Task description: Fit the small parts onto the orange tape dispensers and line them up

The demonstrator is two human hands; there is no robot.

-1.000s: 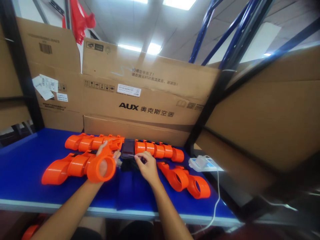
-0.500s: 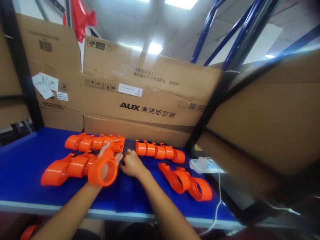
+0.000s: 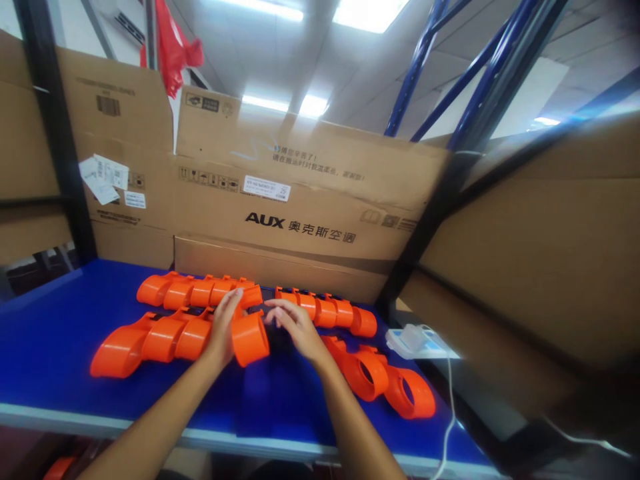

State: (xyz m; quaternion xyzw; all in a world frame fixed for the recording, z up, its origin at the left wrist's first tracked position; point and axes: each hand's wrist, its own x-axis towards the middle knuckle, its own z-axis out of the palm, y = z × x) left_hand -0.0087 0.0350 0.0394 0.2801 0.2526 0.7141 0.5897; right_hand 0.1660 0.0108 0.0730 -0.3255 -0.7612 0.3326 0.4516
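Observation:
My left hand [image 3: 225, 327] is closed around an orange plastic part with a ring at its end [image 3: 251, 339], held above the middle of the blue table. Just right of it, my right hand [image 3: 295, 323] has its fingers apart, close to the part's far end and holding nothing that I can see. Orange ring parts [image 3: 163, 337] lie in a row to the left of my left hand, with another row [image 3: 200, 292] behind. Beyond my right hand runs a third row of orange rings [image 3: 325, 312]. Two loose orange ring parts [image 3: 367, 377] lie nearer, beside my right forearm.
A cardboard wall [image 3: 300, 200] printed AUX stands along the back of the blue table [image 3: 50, 347]. At the right edge sits a white power strip [image 3: 420, 343] with a cable hanging down. A dark rack post [image 3: 420, 227] rises there.
The orange part in my left hand has turned, so its ring now shows its side. My right hand has moved right and its fingers have spread. The view has shifted slightly.

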